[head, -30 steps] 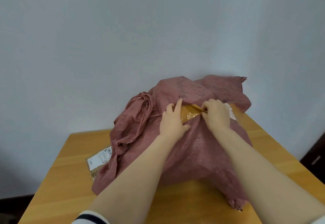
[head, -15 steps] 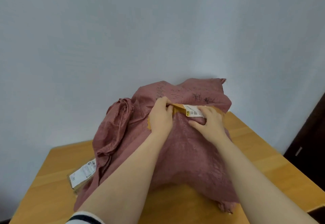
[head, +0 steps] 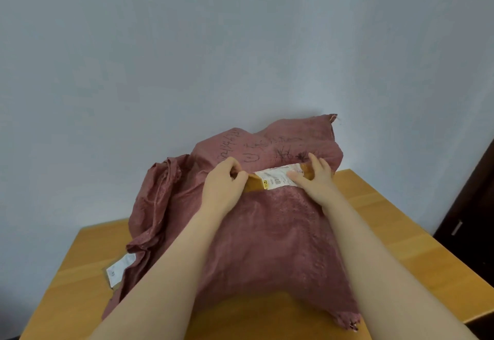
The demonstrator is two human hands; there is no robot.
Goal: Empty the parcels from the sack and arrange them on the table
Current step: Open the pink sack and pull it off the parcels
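A bulging dusty-pink woven sack with black handwriting lies on the wooden table. Through its opening near the top shows a brown cardboard parcel with a white shipping label. My left hand grips the sack's edge at the left of the opening. On the parcel's right end, over the label, my right hand holds the box with thumb and spread fingers. Most of the parcel is hidden inside the sack.
A second parcel with a white label pokes out from under the sack's left side on the table. A pale wall stands right behind the sack. A dark cabinet is at the far right.
The opening has widened and more of the parcel's label is exposed. My right hand has slid to the parcel's right end, and my left hand has pulled the sack edge leftward.
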